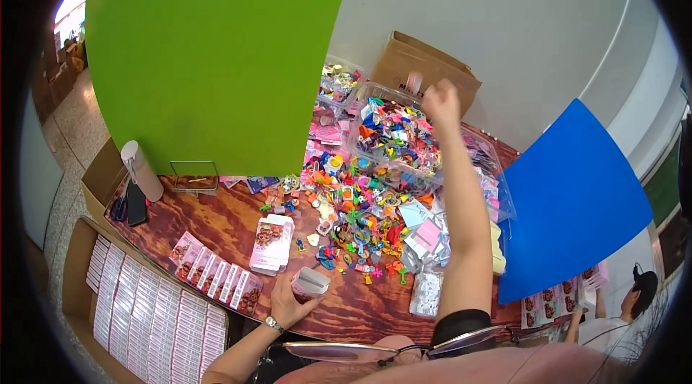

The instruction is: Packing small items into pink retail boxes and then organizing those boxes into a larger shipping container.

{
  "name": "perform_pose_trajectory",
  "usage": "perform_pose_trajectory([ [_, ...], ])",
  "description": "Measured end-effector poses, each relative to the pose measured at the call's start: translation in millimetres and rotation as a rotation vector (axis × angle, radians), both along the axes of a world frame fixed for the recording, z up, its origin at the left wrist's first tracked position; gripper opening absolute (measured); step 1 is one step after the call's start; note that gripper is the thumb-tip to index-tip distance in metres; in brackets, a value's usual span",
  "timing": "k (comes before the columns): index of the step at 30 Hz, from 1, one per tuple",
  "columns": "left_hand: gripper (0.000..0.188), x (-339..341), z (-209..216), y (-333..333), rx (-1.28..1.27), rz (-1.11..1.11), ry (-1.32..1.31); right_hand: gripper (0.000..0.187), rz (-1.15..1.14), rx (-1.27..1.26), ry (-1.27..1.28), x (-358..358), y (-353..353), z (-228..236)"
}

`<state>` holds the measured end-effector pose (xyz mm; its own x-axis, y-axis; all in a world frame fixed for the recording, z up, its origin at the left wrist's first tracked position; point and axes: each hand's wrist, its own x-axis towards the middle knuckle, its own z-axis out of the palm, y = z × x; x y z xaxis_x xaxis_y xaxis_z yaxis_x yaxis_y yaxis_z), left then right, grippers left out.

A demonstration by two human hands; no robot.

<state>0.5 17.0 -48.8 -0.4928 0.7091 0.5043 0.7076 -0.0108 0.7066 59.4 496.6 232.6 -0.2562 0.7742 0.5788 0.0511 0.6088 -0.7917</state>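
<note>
My left hand [290, 301] grips a small pink carton box [311, 283] near the table's front edge. Its top is open, its white inside facing up. My right arm stretches across the table, and my right hand [441, 101] hangs over the far side of a clear plastic bin [358, 140] of colourful small toys. The fingers are curled; whether they hold anything is hidden. Just left of it shows a blurred pink-and-white item [414, 82], in front of a brown cardboard box [461, 74]. A loose heap of small plastic toys [360, 225] spreads across the table before the bin.
A pink-and-white box [272, 243] lies left of the toys, beside a row of boxes [216, 276]. A large carton [76, 290] of packed boxes stands lower left. Green [209, 67] and blue [577, 204] boards flank the table. A pink bottle [144, 175] stands left; a person [627, 305] is at right.
</note>
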Motion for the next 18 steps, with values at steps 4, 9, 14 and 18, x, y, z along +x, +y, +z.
perform_pose_trajectory([
  [4, 0.073, -2.2, -4.6, -2.6, 0.004, 0.022, -0.031, 0.055, -0.207, 0.197, -0.132, -12.9, -14.4, 10.6],
  [9, 0.071, -3.9, -0.3, -2.2, 0.010, -0.014, -0.021, 0.038, 0.229, 0.288, -0.658, 24.7, -73.0, -112.6],
  [14, 0.069, -7.2, -4.3, -2.1, 0.039, 0.004, -0.018, 0.028, 0.189, 0.117, -0.850, 61.6, -97.4, -162.4],
  [18, 0.069, -6.0, -5.8, 2.9, 0.026, -0.016, -0.058, 0.021, 0.062, 0.090, -0.798, 89.8, -74.5, -198.3],
])
